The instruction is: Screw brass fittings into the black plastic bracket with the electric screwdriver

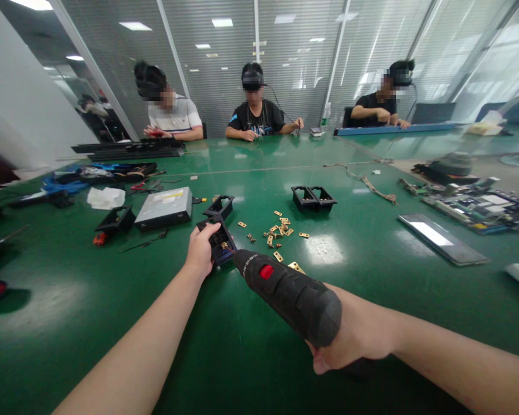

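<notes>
My left hand (pixel 202 251) grips a black plastic frame (pixel 219 233) by its left side, thumb on top, tilted above the green table. A small brass piece (pixel 224 245) shows inside the frame. My right hand (pixel 350 328) is wrapped round a black cordless screwdriver (pixel 285 291) with a red switch. Its bit points left into the frame, at the brass piece; whether the tip touches a screw is too small to tell. Beyond the tool lie several brass plates (pixel 278 256) and small screws (pixel 251 237) in a loose scatter.
Behind the held frame lies another black frame (pixel 222 206); a double one (pixel 313 197) stands farther right. To the left are an optical drive (pixel 164 208) and a black frame (pixel 116 222). A phone (pixel 441 239) and circuit boards (pixel 486 204) lie right. Three people sit opposite.
</notes>
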The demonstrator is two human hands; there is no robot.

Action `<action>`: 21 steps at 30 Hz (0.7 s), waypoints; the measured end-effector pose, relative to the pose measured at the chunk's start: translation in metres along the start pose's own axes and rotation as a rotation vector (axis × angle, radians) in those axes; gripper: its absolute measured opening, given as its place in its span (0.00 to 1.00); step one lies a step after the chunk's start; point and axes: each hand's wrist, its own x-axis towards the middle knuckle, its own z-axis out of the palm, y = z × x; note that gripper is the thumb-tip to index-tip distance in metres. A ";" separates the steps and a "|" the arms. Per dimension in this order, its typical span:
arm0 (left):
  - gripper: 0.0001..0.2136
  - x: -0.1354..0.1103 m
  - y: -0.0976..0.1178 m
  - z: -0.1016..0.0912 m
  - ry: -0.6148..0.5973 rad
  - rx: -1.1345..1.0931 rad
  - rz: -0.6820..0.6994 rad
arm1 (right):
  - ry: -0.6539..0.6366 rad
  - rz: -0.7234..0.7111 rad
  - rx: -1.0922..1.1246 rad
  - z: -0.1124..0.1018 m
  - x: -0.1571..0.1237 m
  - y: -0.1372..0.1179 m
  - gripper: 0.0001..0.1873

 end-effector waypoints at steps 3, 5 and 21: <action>0.22 -0.002 0.001 0.001 0.000 0.002 -0.003 | 0.020 -0.007 -0.006 0.002 0.000 -0.003 0.39; 0.22 -0.002 0.002 0.002 -0.002 0.003 -0.004 | 0.020 -0.014 -0.018 0.002 -0.001 -0.006 0.38; 0.21 -0.002 0.002 0.000 0.002 0.005 -0.009 | -0.008 -0.016 0.014 0.001 -0.002 -0.006 0.35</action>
